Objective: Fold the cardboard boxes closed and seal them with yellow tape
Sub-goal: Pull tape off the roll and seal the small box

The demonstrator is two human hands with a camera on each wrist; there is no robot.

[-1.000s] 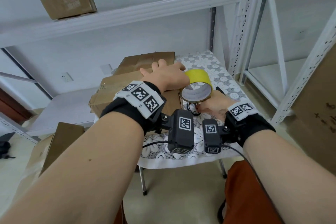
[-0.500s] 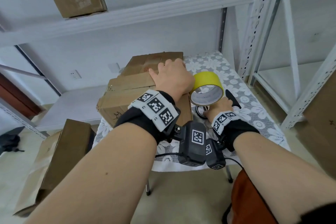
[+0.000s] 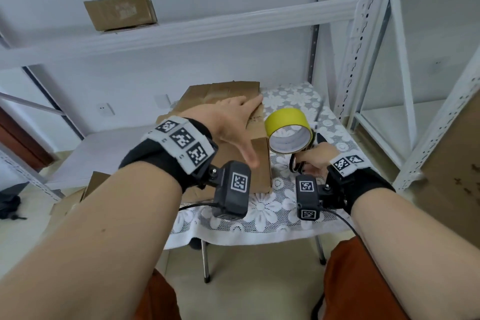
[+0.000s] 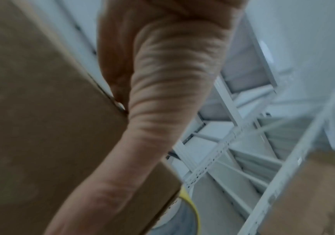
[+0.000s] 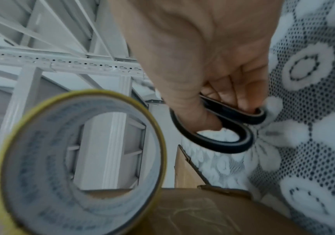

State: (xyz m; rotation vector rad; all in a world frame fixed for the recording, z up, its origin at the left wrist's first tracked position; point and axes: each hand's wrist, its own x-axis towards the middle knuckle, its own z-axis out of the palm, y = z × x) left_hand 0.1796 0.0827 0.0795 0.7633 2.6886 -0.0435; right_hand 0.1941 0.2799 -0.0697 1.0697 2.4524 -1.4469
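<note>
Left hand (image 3: 228,122) flat on top of cardboard box (image 3: 255,163), fingers straight and spread, thumb hanging over near front-right edge; pressing, not grasping. Seen from left wrist cam as blurred palm (image 4: 162,79) against brown box side (image 4: 42,127), w/ a sliver of yellow tape at bottom.

Box on small table covered w/ white lace flower cloth (image 3: 272,205). Top flaps folded down under the hand, far flap creased. No yellow tape visible on the box top, as far as can be told.

Yellow tape roll (image 3: 289,130) standing on edge just beside box, on its right, open core toward camera. In right wrist view the roll (image 5: 78,159) fills lower left, white-grey inner core, box corner (image 5: 213,211) below it. Whether roll touches the box: can't tell.

Right hand (image 3: 315,161) low on the cloth, just in front of roll, fingers curled into handles of black scissors (image 3: 296,165). Right wrist cam clearer: thumb through one loop, other fingers (image 5: 241,95) through the second loop of scissors (image 5: 223,135), so grasping them. Blades pointing away past the roll, only partly seen in head view.

Around: white metal shelving (image 3: 368,34) behind and to right, another cardboard box (image 3: 120,11) on upper shelf, more flat cardboard (image 3: 96,184) on floor at left. Orange trousers (image 3: 363,280) at bottom.
</note>
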